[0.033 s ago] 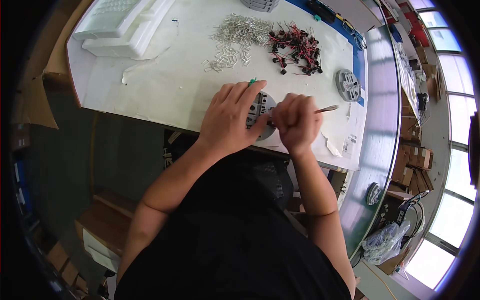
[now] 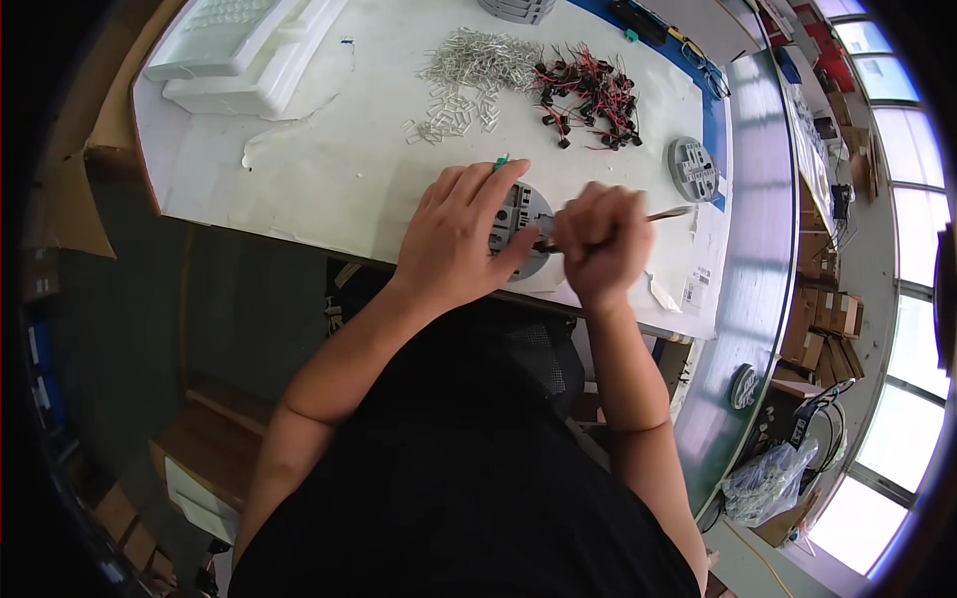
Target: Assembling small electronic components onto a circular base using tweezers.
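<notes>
A round grey plastic disc with dark slots and raised parts lies near the table's front edge. My left hand lies over its left side, thumb and fingers around it, holding it against the table. Just right of the disc, my right hand is closed in a fist around a thin tool. One slim end sticks out to the right, and a dark end points at the disc; its exact kind is unclear. By my left fingertips a small green piece shows.
Beyond my hands lie a pile of U-shaped metal pieces and a heap of black parts with red wires. Another grey disc is at the right, stacked grey discs at the back. White foam trays stand far left.
My right hand has shifted a little to the right with the thin tool, baring more of its dark end beside the disc. My left hand and the disc look unmoved.
</notes>
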A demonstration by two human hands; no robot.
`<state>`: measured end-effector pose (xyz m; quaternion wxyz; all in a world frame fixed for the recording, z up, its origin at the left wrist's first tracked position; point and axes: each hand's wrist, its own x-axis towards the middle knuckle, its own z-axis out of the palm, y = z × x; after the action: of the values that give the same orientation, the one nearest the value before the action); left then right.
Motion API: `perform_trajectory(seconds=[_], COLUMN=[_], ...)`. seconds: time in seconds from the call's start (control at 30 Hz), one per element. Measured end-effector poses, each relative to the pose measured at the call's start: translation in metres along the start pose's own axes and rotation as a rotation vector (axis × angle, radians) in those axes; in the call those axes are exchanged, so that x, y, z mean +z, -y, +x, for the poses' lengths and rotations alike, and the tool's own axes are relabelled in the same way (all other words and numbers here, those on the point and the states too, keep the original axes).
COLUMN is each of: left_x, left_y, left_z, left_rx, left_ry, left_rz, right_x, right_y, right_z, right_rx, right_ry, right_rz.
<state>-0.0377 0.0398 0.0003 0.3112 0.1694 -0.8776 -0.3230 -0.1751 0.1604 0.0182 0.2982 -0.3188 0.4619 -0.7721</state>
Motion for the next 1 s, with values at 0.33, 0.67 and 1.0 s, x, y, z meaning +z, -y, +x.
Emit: perform_trajectory(seconds=[0.33, 0.67, 1.0], left_x=[-0.038, -0.058, -0.046], left_y=[0.029, 0.039, 0.021], left_z=[0.000, -0.014, -0.014], left_rx=[-0.089, -0.107, 0.028], left_ry=[-0.129, -0.025, 0.104], left_rz=[-0.353, -0.192, 0.101], right_x=[-0.012, -0.003, 0.031], right_y=[0.030, 0.015, -0.030], right_z=[-0.017, 0.040, 0.114], right_rx=[0.198, 0.037, 0.202], right_ry=[0.027, 0.043, 0.271], right_rz=[-1.133, -1.165, -1.587])
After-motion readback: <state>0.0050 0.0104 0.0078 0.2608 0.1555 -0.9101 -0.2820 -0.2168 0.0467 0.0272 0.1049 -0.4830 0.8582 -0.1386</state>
